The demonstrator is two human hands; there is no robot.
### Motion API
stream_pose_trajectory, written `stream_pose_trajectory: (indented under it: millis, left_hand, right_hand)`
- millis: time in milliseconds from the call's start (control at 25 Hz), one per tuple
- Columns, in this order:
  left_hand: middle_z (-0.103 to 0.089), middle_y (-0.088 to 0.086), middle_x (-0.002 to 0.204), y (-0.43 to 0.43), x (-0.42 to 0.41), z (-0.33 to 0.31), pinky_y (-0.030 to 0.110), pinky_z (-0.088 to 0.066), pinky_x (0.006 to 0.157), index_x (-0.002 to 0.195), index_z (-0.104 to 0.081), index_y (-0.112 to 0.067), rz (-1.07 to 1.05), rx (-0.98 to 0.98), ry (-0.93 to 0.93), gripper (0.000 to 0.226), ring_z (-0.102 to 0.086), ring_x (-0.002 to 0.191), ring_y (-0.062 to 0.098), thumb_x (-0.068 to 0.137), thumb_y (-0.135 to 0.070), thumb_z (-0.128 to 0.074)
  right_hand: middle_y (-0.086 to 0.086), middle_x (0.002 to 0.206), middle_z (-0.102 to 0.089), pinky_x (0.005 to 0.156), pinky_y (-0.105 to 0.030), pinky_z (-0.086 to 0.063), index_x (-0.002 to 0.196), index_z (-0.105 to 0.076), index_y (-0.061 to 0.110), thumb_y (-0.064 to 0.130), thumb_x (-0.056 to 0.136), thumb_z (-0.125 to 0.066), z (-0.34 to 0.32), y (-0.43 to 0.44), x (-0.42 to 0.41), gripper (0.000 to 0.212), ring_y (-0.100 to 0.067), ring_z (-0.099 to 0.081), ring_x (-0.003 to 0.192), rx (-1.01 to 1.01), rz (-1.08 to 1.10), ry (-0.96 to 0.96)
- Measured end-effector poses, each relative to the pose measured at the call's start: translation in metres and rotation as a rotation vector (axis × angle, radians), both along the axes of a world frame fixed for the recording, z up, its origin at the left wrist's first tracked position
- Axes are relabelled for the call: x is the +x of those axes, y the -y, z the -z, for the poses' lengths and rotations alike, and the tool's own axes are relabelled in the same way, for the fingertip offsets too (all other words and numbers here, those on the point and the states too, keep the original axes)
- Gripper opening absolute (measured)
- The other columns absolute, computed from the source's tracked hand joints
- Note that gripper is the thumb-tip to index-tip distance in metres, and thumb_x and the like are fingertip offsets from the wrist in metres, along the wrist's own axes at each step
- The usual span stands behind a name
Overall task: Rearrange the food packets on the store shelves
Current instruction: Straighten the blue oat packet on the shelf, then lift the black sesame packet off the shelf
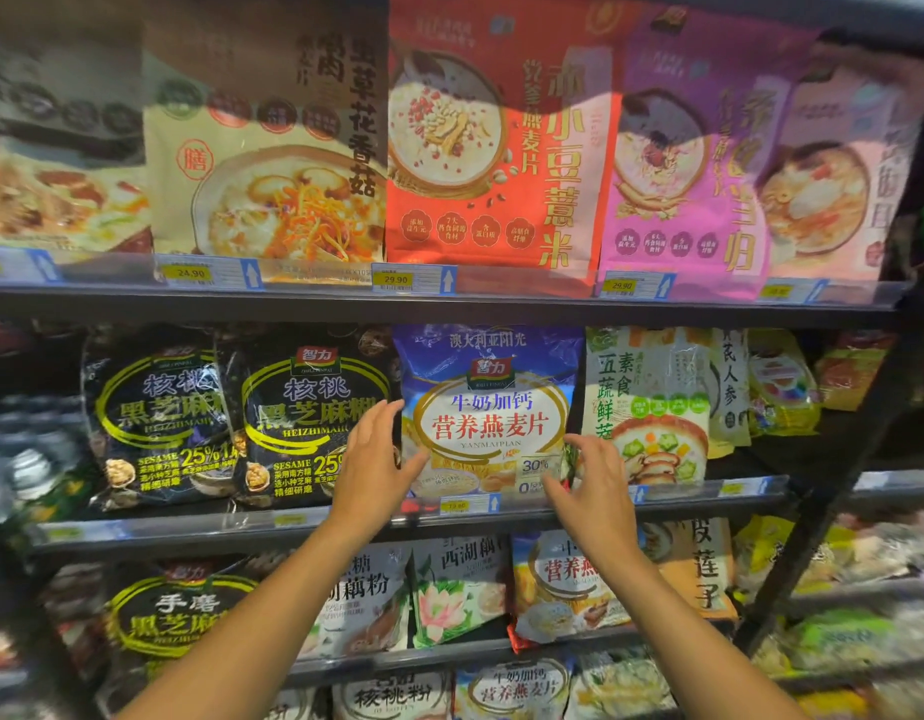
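The blue oatmeal packet stands upright at the front of the middle shelf, facing out, between a black sesame packet on its left and a pale vegetable-porridge packet on its right. Both neighbours sit just beside it, the black one slightly overlapped at its edge by the person's fingers.

The left hand is spread open, palm toward the packet's left edge, fingers extended and touching or nearly touching the bag near its lower left side. The right hand is loosely curled at the lower right corner, thumb and fingertips close to the bag's edge; whether it has actually pinched the film cannot be told. Neither hand clearly has the packet lifted.

The step in hand appears to be squaring or taking hold of this one packet from both sides. The next move likely calls for closing both hands on its edges evenly, then either nudging it straight against the shelf lip or drawing it out without dragging the neighbours along.

Above, a row of large red, pink and beige packets fills the upper shelf behind yellow price tags; below, more bags crowd the lower shelf.
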State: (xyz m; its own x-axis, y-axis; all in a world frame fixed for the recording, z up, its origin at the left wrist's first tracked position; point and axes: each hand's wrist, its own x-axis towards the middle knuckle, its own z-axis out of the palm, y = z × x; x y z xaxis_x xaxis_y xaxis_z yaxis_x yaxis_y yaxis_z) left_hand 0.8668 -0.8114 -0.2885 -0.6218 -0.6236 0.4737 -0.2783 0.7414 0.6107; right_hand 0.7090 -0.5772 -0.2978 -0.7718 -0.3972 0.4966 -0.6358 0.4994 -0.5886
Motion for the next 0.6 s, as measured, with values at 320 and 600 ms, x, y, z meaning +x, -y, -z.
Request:
stream_pose_trajectory:
  millis: [320, 600]
  left_hand:
    - [-0.030, -0.001, 0.166, -0.020, 0.077, -0.002, 0.045, -0.029, 0.124, 0.157, -0.034, -0.028, -0.100, -0.125, 0.085, 0.077, -0.024, 0.155, 0.022, 0.092, -0.047, -0.072]
    - [-0.030, -0.002, 0.166, 0.010, 0.122, -0.004, 0.052, -0.035, 0.120, 0.157, -0.033, -0.031, -0.181, -0.119, 0.111, 0.079, -0.026, 0.154, 0.022, 0.091, -0.052, -0.070]
  right_hand:
    - [-0.003, 0.146, -0.044, 0.107, -0.046, -0.047, 0.135, -0.057, 0.024, 0.031, 0.086, -0.076, -0.007, 0.005, 0.055, 0.053, -0.024, -0.043, 0.136, 0.007, -0.118, -0.054]
    - [0.000, 0.145, -0.043, 0.111, -0.044, -0.045, 0.139, -0.054, 0.024, 0.031, 0.088, -0.077, -0.004, 0.046, 0.098, 0.056, -0.021, -0.042, 0.137, 0.036, -0.251, -0.042]
